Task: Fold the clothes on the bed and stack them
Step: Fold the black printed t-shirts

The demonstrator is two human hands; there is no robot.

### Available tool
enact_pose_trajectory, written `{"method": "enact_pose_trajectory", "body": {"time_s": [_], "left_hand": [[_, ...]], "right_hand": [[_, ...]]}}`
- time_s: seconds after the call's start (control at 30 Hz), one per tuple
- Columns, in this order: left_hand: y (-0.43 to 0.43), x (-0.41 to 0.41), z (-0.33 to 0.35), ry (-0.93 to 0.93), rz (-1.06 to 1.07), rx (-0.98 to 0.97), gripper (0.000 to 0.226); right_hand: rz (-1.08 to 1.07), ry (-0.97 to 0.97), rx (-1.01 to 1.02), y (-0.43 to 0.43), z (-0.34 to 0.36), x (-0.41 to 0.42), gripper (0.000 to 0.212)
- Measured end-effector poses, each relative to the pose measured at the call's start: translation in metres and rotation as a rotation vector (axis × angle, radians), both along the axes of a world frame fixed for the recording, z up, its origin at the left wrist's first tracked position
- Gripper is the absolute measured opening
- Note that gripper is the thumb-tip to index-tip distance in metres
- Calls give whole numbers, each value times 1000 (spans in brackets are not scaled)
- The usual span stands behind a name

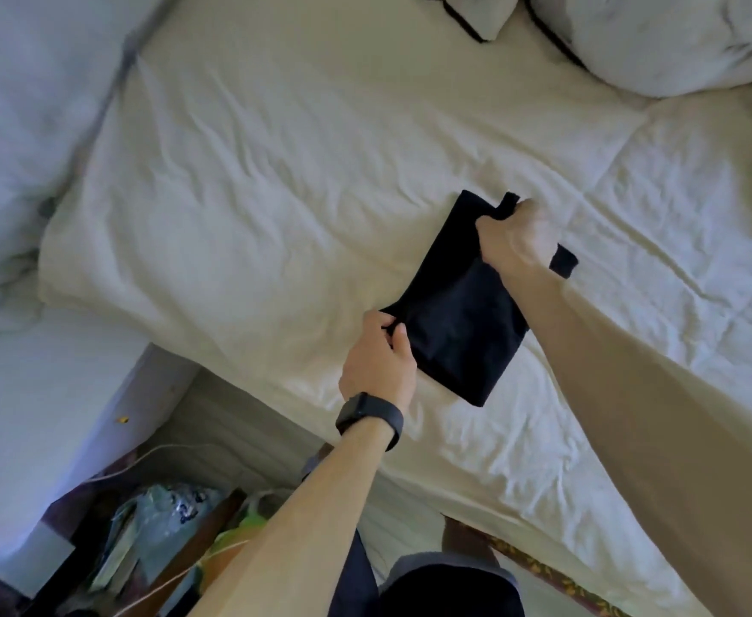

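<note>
A black folded garment lies as a narrow rectangle on the cream bed sheet, near the bed's front edge. My left hand, with a dark watch on the wrist, pinches the garment's near left corner. My right hand grips the far right edge, its fingers curled round a bunched fold of the black cloth. A black strip of the garment sticks out to the right of that hand. Both arms reach in from the bottom of the view.
White pillows with dark piping lie at the bed's far right. A rumpled white duvet is heaped at the left. Below the bed's corner, bags and a cable clutter the floor.
</note>
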State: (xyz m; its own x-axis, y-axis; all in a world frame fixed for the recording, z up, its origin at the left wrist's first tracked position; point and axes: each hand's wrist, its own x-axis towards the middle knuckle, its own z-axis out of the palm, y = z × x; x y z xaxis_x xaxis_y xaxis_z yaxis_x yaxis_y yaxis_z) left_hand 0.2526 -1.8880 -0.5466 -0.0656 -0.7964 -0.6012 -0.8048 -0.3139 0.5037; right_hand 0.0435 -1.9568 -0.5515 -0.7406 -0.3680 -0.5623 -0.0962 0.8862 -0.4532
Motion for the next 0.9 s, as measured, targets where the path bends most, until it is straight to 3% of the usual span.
{"method": "enact_pose_trajectory", "body": {"time_s": [0.33,0.43,0.57,0.67,0.83,0.9], "left_hand": [[-22,32,-19,1,-8,247,7],[-27,35,-19,64,-43,226,7],[-33,27,-14,23,-217,142,38],[-37,25,-18,-15,-215,186,27],[-43,25,-20,-58,-161,262,23],[-49,26,-22,-66,-219,284,22]], "right_hand": [[118,152,192,-28,-18,15,16],[105,165,189,-29,-18,19,22],[91,174,175,-31,-17,28,36],[109,127,174,-37,-14,32,33],[-3,-204,-97,-32,9,56,50],[-49,-187,-208,-6,17,68,40]]}}
